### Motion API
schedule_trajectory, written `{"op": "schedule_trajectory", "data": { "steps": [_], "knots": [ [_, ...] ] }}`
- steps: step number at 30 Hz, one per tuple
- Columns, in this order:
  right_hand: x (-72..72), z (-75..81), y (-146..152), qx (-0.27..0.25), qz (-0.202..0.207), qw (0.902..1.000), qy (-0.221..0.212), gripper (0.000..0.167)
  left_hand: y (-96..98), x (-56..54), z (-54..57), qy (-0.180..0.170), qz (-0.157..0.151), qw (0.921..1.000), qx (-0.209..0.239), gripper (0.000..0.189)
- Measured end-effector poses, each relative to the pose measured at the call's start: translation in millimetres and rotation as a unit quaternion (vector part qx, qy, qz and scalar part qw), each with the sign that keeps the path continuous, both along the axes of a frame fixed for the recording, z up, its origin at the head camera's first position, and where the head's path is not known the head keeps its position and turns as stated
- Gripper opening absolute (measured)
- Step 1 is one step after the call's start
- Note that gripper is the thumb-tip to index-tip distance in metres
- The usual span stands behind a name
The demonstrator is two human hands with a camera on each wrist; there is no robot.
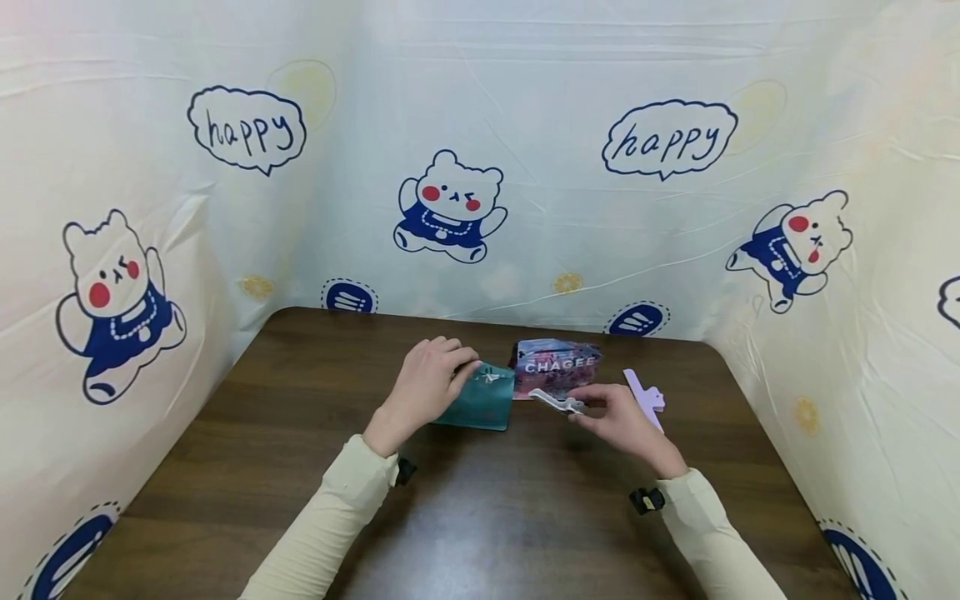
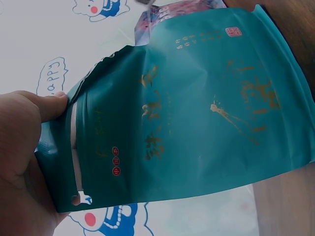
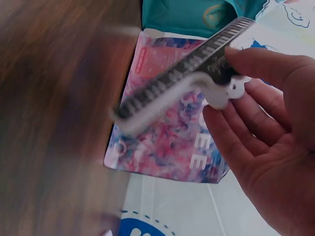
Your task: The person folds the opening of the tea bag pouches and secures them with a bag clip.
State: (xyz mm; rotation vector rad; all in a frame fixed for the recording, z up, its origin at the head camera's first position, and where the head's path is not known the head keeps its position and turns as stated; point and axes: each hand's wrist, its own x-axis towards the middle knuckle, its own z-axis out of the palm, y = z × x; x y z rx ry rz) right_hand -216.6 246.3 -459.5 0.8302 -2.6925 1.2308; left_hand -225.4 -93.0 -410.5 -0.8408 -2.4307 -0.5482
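From my distant station I had the left hand (image 1: 423, 379) pinching the edge of the green pouch (image 1: 483, 406), just below the head frame's centre. Apart from it, lower right of centre, the right hand (image 1: 628, 423) gripped the white clip (image 1: 553, 402) near the pink pouch (image 1: 551, 354). The purple clip (image 1: 647, 397) lay farther right.

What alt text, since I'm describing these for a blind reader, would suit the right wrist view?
A person's right hand pinches a long white-and-dark clip, partly blurred, in front of a pink-and-blue pouch. Part of a teal pouch shows at the top edge; a dark wooden table fills the left side, with white printed cloth below the pink-and-blue pouch.
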Motion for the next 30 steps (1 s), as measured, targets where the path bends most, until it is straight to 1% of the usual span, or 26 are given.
{"op": "schedule_trajectory", "data": {
  "steps": [5, 8, 14, 17, 20, 26, 30],
  "knots": [
    [-1.9, 4.5, -8.3, -0.001, 0.0, 0.9997, -0.025, 0.03, 0.3, -0.3, -0.8, 0.0, -0.001, 1.0, -0.001, 0.01],
    [-4.5, 7.6, -12.8, -0.006, 0.004, 0.9998, -0.021, 0.034, 0.0, -1.0, -0.6, -0.002, 0.0, 1.0, -0.004, 0.011],
    [-11.6, 18.8, -22.1, -0.035, 0.022, 0.9991, -0.013, 0.036, -0.7, -2.2, 0.5, -0.004, 0.005, 1.0, -0.006, 0.014],
    [-14.4, 24.0, -25.7, -0.034, 0.021, 0.9991, -0.014, 0.037, -0.8, -2.1, 0.2, -0.007, 0.005, 0.9999, -0.007, 0.013],
    [-16.6, 27.0, -29.3, -0.032, 0.027, 0.999, -0.013, 0.037, -0.9, -2.3, -0.8, -0.006, 0.002, 0.9999, -0.009, 0.012],
    [-20.5, 29.9, -35.7, -0.053, 0.039, 0.9975, -0.023, 0.035, -0.1, -2.8, -1.2, 0.003, -0.004, 1.0, -0.008, 0.011],
    [-14.2, 45.6, -44.0, -0.056, 0.05, 0.9968, -0.028, 0.033, 0.0, -2.6, -1.0, 0.001, -0.002, 0.9999, -0.011, 0.012]
  ]
}}
